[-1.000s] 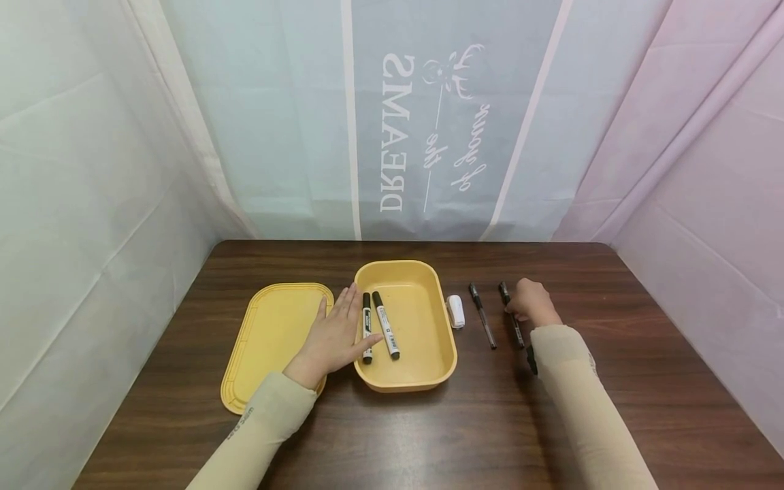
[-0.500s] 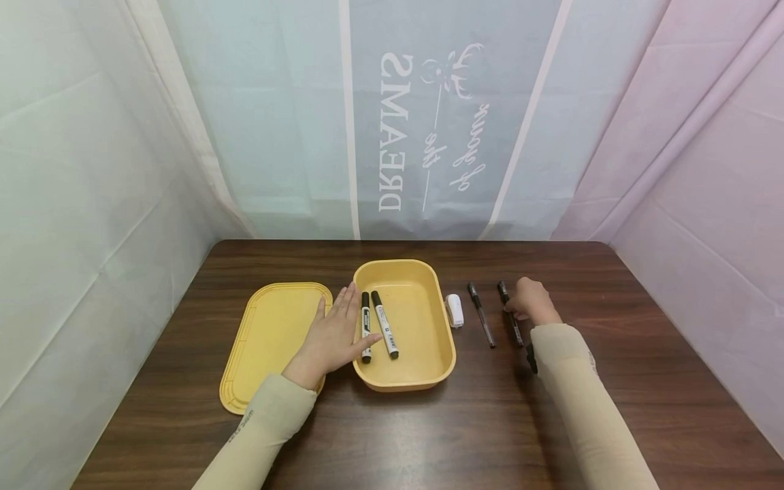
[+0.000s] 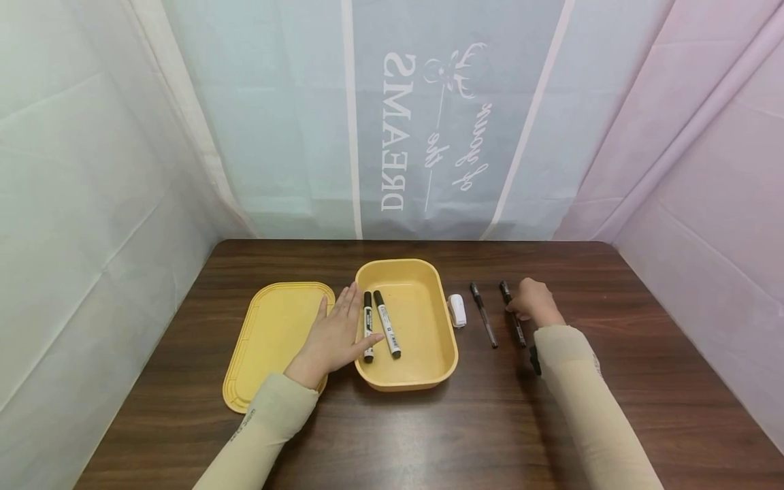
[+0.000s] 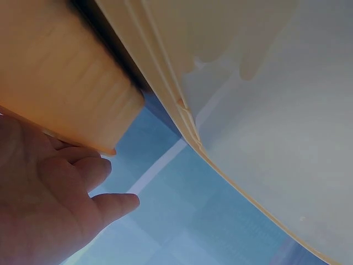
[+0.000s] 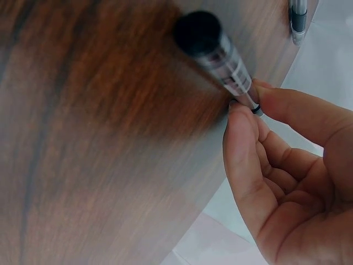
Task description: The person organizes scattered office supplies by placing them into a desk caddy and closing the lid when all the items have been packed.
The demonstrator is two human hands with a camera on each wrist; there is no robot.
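While pinching the pen (image 5: 223,58) in the right hand (image 3: 534,301), left hand (image 3: 333,335) flat against the box (image 3: 429,371), figured that thin grip could've slipped, rolling it off.

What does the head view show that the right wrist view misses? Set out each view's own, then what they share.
Head only: left hand resting flat against the yellow box, two markers lying inside it, the lid, a small white item.
Right wrist only: fingertips pinching the pen's barrel up close.
Both: right hand on the black pen, a second pen, the wooden table.
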